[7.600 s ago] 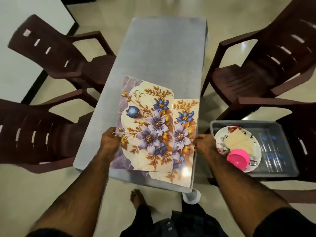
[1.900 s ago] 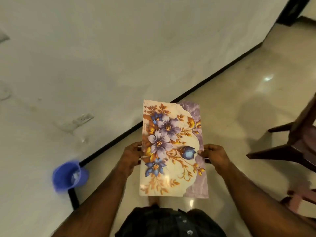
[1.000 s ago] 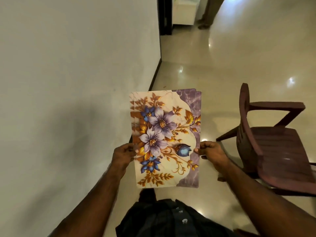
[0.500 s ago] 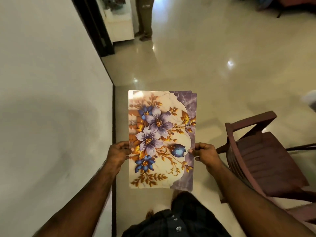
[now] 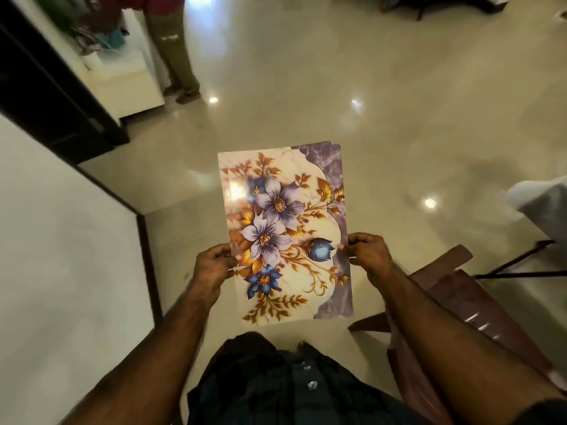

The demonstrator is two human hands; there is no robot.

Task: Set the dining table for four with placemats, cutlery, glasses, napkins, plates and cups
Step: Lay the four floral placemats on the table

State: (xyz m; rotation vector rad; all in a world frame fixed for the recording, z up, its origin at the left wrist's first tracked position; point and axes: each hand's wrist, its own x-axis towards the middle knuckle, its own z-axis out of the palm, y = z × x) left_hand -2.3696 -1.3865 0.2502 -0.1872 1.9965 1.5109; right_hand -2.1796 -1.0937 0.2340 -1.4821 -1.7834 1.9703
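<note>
Placemats: a stack of floral placemats is held flat in the air in front of the person, above the floor, long side running near to far. The top mat shows purple and blue flowers with gold leaves on cream, and a purple marbled band along its right edge. Slightly offset edges of further mats peek out at the far right corner and along the left side; how many there are cannot be told.

Left hand: the left hand grips the stack's left edge, near the lower half, with its fingers curled round the edge.

Right hand: the right hand grips the right edge at about the same height, thumb on top of the purple band and fingers curled beneath.

Floor: a glossy pale floor with bright light reflections spreads under and beyond the mats.

Chair: a dark brown plastic chair stands to the right, near the right forearm.

Wall: a white wall with a dark skirting fills the left side.

Far left: a second person's legs stand beside a white cabinet, next to a dark door frame.

Right edge: part of a pale covered object shows, too cut off to identify.
</note>
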